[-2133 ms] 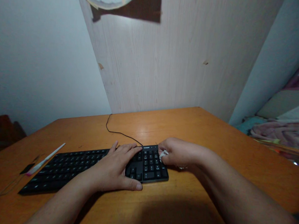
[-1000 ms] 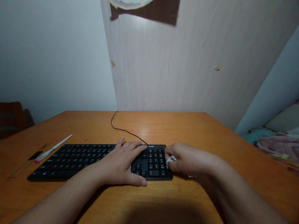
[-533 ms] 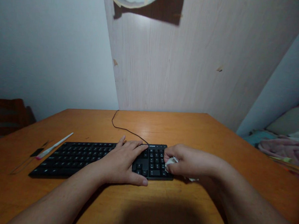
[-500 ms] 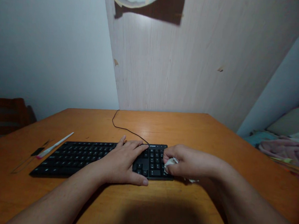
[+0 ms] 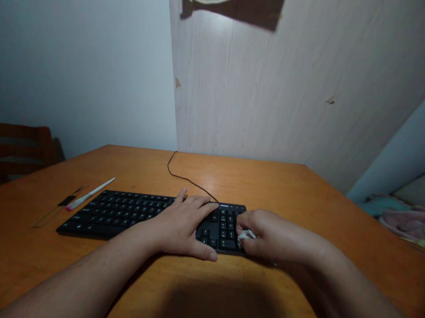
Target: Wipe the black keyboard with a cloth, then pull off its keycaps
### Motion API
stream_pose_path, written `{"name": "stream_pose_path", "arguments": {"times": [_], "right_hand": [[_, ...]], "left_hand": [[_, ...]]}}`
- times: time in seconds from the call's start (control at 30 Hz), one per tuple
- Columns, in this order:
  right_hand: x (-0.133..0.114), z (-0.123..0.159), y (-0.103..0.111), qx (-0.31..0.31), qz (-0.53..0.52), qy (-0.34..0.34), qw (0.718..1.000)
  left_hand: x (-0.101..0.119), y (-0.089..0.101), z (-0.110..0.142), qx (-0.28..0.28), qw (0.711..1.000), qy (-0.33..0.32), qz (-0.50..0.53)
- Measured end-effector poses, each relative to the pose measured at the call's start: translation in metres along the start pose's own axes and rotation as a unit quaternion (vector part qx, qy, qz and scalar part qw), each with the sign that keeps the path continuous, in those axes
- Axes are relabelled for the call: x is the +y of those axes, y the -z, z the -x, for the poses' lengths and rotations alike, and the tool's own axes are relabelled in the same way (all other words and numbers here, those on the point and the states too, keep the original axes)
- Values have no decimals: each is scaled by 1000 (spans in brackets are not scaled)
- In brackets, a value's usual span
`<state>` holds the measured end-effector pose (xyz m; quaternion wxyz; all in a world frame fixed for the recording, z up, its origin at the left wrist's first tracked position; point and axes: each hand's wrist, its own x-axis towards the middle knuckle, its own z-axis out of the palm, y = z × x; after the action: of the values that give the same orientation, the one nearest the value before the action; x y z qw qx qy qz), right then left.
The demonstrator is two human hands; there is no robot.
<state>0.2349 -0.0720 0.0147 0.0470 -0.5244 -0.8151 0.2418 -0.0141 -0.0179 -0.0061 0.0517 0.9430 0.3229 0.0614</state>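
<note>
A black keyboard (image 5: 124, 213) lies on the wooden table, its number pad (image 5: 226, 228) to the right. My left hand (image 5: 187, 224) rests flat across the keyboard's right-middle part, fingers spread, thumb over the near edge. That hand covers some of the keys. At the right end of the number pad, my right hand (image 5: 262, 233) is closed around a crumpled white tissue (image 5: 246, 235). Most of the tissue is hidden in the fist, which is at the keyboard's right edge.
Left of the keyboard lie a white brush-like stick (image 5: 91, 193) with a pink end and a thin wire tool with a black middle (image 5: 67, 200). A black cable (image 5: 188, 179) runs to the table's (image 5: 261, 180) back edge. A wooden chair (image 5: 17, 149) stands left; cloth (image 5: 408, 221) lies right.
The whole view has shifted, so the table and keyboard appear slightly farther right. My left hand stays on the keyboard. Less of the tissue shows below my right fist.
</note>
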Motion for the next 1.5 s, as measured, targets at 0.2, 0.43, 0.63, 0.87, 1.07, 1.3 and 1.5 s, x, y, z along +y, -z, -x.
{"name": "stream_pose_path", "arguments": {"times": [0.2,0.43,0.63,0.87,1.07,1.3,1.5], "right_hand": [[1,1,0,-27,-39,-14,999],[16,4,4,-28,-187,-56,980],[13,-3,-2,-15,-162,-32,986],[10,-8,-3,42,-11,3,999],[8,-7,-2,32,15,-3,999],[8,-7,-3,20,5,-9,1000],[11,-6,-1,34,3,3,999]], "left_hand": [[0,-1,0,3,1000,-2,2],[-1,-2,-1,9,1000,-7,3],[-1,-2,-1,12,1000,-8,2],[-1,-3,0,12,1000,-11,2],[-1,-4,-1,13,1000,-10,9],[-1,-4,-1,16,1000,-11,14],[-1,-3,-1,12,1000,-11,14]]}}
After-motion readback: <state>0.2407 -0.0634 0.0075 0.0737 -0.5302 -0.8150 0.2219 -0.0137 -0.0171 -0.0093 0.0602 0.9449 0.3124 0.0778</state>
